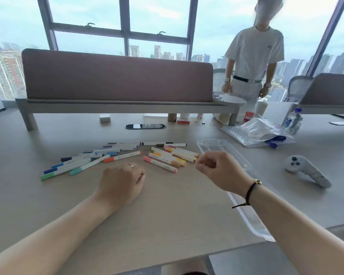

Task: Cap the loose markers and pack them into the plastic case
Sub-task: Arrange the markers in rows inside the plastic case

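The left hand (pixel 121 182) rests on the table (pixel 167 215), fingers curled, holding nothing. The right hand (pixel 216 171) hovers, loosely curled and empty, at center right. The markers (pixel 119 156) lie above them; the plastic case (pixel 222 148) lies to the right.

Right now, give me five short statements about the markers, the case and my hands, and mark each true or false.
1. The left hand holds a marker. False: it rests on the table with fingers curled, holding nothing.
2. The plastic case lies to the right of the markers. True.
3. The pink marker already lies in the case. False: it lies on the table, left of the case.
4. The blue and green markers lie in a group left of the warm-coloured markers. True.
5. The right hand grips the white controller. False: the controller lies apart on the table, further right; the hand is over the case's edge with fingers curled.
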`<control>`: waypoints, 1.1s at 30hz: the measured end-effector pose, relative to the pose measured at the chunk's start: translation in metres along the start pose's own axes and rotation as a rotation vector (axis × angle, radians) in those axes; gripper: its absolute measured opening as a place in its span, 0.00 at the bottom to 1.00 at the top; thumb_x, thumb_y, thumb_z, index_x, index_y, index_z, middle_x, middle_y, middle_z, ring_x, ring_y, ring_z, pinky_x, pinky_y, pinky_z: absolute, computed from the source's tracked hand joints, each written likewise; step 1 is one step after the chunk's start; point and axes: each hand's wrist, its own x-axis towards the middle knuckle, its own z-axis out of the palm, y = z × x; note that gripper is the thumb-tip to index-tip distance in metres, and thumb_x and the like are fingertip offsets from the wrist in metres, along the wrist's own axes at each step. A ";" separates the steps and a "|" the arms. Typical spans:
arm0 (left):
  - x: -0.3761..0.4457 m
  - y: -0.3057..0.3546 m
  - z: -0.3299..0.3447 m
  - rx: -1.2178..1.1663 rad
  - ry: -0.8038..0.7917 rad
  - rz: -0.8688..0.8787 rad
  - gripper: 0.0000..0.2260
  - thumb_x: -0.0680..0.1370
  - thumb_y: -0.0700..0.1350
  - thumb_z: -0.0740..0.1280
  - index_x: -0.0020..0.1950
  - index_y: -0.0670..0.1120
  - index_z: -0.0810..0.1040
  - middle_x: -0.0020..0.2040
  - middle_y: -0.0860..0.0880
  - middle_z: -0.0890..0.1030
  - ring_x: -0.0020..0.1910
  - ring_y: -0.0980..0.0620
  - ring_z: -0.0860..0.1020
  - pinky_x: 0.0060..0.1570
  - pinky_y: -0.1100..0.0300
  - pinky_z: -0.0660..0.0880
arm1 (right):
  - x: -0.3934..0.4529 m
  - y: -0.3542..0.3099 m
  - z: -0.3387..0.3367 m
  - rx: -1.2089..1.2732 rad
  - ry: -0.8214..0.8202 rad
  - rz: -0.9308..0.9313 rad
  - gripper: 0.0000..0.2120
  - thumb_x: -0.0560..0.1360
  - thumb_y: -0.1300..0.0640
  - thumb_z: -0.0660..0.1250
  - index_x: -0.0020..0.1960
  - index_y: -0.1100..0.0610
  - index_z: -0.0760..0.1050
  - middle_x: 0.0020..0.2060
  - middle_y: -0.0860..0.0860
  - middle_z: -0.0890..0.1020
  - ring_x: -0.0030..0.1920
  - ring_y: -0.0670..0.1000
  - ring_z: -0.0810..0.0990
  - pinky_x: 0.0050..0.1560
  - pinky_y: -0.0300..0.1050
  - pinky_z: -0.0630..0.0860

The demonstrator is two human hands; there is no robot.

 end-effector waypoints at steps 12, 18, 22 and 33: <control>0.045 0.186 0.009 -0.245 -0.275 0.136 0.18 0.79 0.62 0.60 0.64 0.55 0.75 0.63 0.53 0.79 0.61 0.49 0.77 0.54 0.55 0.72 | -0.055 0.102 -0.087 -0.332 -0.119 0.315 0.20 0.78 0.43 0.66 0.68 0.48 0.73 0.66 0.49 0.78 0.63 0.51 0.77 0.62 0.45 0.72; 0.050 0.223 0.018 -0.247 -0.395 0.112 0.21 0.78 0.62 0.60 0.67 0.54 0.73 0.67 0.51 0.75 0.65 0.49 0.74 0.57 0.54 0.70 | -0.058 0.112 -0.079 -0.425 -0.259 0.304 0.23 0.80 0.44 0.61 0.73 0.49 0.68 0.68 0.53 0.76 0.67 0.54 0.74 0.65 0.46 0.70; 0.047 0.217 0.014 -0.244 -0.434 0.103 0.16 0.77 0.55 0.61 0.64 0.53 0.75 0.64 0.51 0.75 0.61 0.49 0.76 0.54 0.55 0.70 | -0.067 0.108 -0.076 -0.491 -0.233 0.262 0.25 0.79 0.39 0.61 0.72 0.49 0.69 0.67 0.50 0.76 0.69 0.54 0.70 0.68 0.48 0.67; 0.012 0.108 -0.017 -0.382 -0.589 -0.057 0.06 0.77 0.45 0.65 0.52 0.55 0.77 0.42 0.57 0.74 0.39 0.58 0.73 0.37 0.61 0.69 | -0.103 0.032 -0.025 -0.335 -0.259 -0.011 0.17 0.75 0.32 0.61 0.56 0.41 0.76 0.52 0.41 0.74 0.63 0.46 0.67 0.66 0.47 0.65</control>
